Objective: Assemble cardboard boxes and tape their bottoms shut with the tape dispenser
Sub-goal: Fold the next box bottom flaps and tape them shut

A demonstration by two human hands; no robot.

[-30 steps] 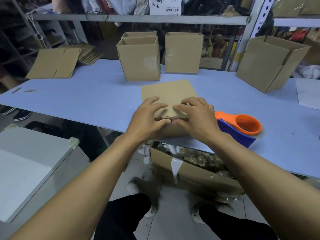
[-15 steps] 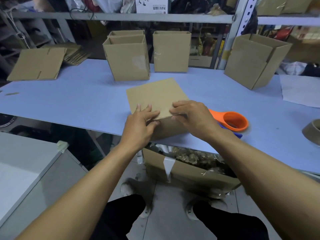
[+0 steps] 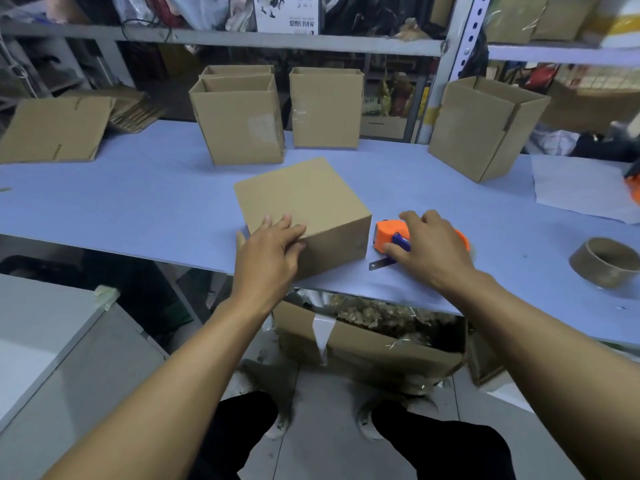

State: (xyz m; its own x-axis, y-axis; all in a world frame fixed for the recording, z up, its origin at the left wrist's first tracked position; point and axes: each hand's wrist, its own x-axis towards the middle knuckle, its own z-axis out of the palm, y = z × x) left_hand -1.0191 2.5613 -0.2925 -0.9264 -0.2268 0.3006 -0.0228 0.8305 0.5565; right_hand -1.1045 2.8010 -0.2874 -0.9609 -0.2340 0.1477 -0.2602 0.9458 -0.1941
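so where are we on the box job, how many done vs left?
Done: four open boxes stand at the back of the table, e.g.. In hand: left hand rests on the folded box, no tape visible on it; right hand is on the orange tape dispenser. Left: tape it, then the flat cardboard.

closed cardboard box point(image 3: 304, 206), orange tape dispenser point(image 3: 388, 235) beside

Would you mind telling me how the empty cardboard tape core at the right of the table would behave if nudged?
The cardboard tape core looks hollow and thin-walled, so probably very light. It rests flat on one open end, so it would likely slide across the table rather than roll, unless tipped onto its side.
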